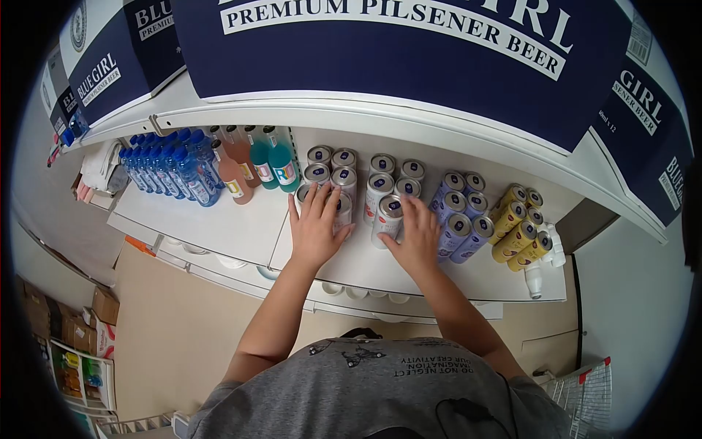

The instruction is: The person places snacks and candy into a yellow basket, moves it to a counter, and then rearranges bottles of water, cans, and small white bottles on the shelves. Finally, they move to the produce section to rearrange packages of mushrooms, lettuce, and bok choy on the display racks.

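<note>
My left hand [316,228] lies with its fingers spread over the front of a group of white cans [319,173], hiding part of the front cans. To its right, my right hand [417,238] reaches to a second group of white cans [380,187]. Its fingers are apart beside the front can [389,217], the thumb close to that can's lower side. Whether the fingers touch the cans is hard to tell. Right of this hand stand purple cans [455,226], then yellow cans [514,250]. All the cans stand upright on a white shelf [351,267].
Blue-capped water bottles [191,175] and pink and teal bottles [280,162] stand on the shelf's left side. Large blue beer boxes [409,66] sit on the upper shelf. A white bottle [534,280] lies at the right edge. A wire cart [589,399] is at lower right.
</note>
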Motion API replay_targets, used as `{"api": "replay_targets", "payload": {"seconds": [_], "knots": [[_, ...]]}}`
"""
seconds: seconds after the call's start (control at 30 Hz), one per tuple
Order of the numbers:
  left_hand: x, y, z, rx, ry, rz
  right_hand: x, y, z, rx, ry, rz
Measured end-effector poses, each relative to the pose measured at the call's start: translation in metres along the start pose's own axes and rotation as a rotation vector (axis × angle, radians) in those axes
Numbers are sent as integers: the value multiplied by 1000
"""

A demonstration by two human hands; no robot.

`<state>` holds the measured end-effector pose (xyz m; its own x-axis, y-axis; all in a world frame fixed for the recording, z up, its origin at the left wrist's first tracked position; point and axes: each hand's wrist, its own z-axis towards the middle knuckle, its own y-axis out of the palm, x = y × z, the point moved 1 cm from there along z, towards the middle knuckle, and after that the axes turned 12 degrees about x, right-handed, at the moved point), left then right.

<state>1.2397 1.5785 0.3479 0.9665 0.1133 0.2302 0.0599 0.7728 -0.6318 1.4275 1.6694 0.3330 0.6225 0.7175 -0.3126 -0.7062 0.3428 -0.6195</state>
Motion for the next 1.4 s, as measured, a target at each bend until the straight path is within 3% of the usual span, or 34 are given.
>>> {"api": "replay_targets", "payload": {"seconds": [0.07, 0.13, 0.2, 0.3, 0.57, 0.77, 0.9, 1.07, 1.17, 1.27, 1.4], "knots": [[-2, 10, 1, -12, 16, 49, 13, -14, -1, 137, 22, -16], [-10, 17, -3, -38, 23, 48, 20, -18, -3, 149, 40, 14], [-14, 17, -3, -57, 24, 10, 19, -21, -4, 51, 40, 9], [-15, 13, 1, -93, 19, -33, 12, -14, -1, 50, -111, -12], [-17, 10, 2, -144, 42, -26, 12, 8, -6, 2, -184, -92], [-17, 15, 0, -138, 88, 55, 12, -36, -18, 73, -147, 77], [-12, 4, -8, -167, 5, 101, 40, -82, -46, 79, -109, 144], [-15, -2, -45, 26, -85, 17, 89, -122, -85, 180, -17, 98], [-9, -3, -99, 6, -253, -57, 109, -133, -107, 244, 80, 70], [13, -1, -166, -161, -296, -115, 125, -136, -119, 270, 102, 59], [33, -7, -185, -230, -301, -105, 123, -125, -123, 135, 130, 132]]}}
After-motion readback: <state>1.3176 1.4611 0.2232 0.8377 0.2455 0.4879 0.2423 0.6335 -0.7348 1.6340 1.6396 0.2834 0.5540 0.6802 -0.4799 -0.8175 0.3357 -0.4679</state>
